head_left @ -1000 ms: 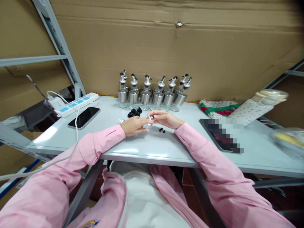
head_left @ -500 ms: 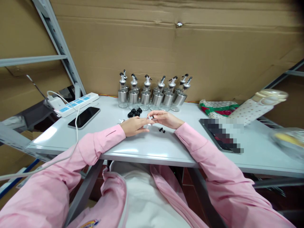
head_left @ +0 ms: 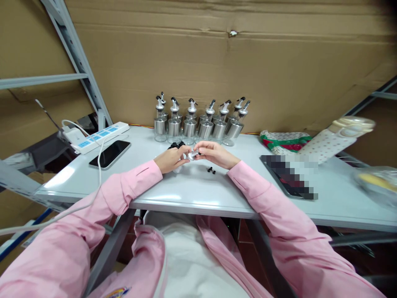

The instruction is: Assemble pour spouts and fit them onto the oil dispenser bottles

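Above the middle of the table, my left hand pinches a silver pour spout by its wide end. My right hand has its fingers closed on the spout's other end, where a small dark piece shows at the fingertips. Black ribbed stoppers lie just behind my left hand, which partly covers them. Below that hand, a pale part is mostly hidden. Several tiny black plugs lie on the table close to my right wrist.
Glass-and-steel oil bottles with spouts stand in rows at the back. To the left are a phone, a power strip and its cable. On the right lie a dark tablet, a dotted tumbler and a patterned cloth.
My left hand has drawn back slightly left, its fingers now curled around the spout's wide end. The spout has turned and shows more plainly between both hands.
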The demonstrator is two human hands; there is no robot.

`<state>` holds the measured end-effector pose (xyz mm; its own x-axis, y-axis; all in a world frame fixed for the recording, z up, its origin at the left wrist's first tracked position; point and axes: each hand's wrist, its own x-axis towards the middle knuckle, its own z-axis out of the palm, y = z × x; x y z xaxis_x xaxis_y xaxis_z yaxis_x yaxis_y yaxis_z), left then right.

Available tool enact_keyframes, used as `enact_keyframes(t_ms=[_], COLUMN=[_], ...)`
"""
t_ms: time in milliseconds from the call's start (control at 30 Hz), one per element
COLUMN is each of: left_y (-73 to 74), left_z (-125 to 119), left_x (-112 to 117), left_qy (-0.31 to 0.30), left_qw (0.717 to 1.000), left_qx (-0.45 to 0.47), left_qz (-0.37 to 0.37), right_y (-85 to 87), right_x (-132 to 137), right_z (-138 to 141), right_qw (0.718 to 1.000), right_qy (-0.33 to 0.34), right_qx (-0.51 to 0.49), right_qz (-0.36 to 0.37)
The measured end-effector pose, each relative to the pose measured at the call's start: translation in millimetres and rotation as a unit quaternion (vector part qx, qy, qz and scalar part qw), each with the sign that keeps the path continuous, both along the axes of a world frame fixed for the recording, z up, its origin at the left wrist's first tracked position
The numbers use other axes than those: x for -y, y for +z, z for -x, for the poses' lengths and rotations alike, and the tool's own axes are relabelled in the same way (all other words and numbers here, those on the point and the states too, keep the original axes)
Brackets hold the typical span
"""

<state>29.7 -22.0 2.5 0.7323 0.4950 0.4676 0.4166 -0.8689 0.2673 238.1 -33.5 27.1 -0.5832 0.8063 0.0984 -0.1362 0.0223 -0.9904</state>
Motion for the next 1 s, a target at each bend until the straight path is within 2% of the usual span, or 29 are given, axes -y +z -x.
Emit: enact_keyframes(t_ms=[167,333,400,533,633,1000], left_y=[8.0,15.0,14.7,11.7,10.9,14.3], left_z=[7,22,26,30,31,30], left_x=[-2,-15,-22,-31,-32,-32], left_qy=[0.017,0.041,0.088,0.192,0.241,0.276], left_qw=[0.999,0.997,0.995,0.978,0.965,0.952], left_qx=[0.029,0.060,0.038,-0.067,-0.104,-0.132], left_qz=[-0.005,-0.024,-0.032,-0.035,-0.014,0.006], right_y=[0.7,1.1,1.9,3.4,2.9,0.0], right_x=[-1,-3,-2,-2,-3,-6], right_z=[1,1,1,1,1,0], right_qw=[0.999,0.997,0.996,0.995,0.994,0.993], right_qy=[-0.036,-0.078,-0.088,-0.098,-0.104,-0.116], right_qx=[0.009,-0.011,-0.014,-0.014,-0.017,-0.032], right_qz=[0.006,0.000,0.007,0.019,0.025,0.018])
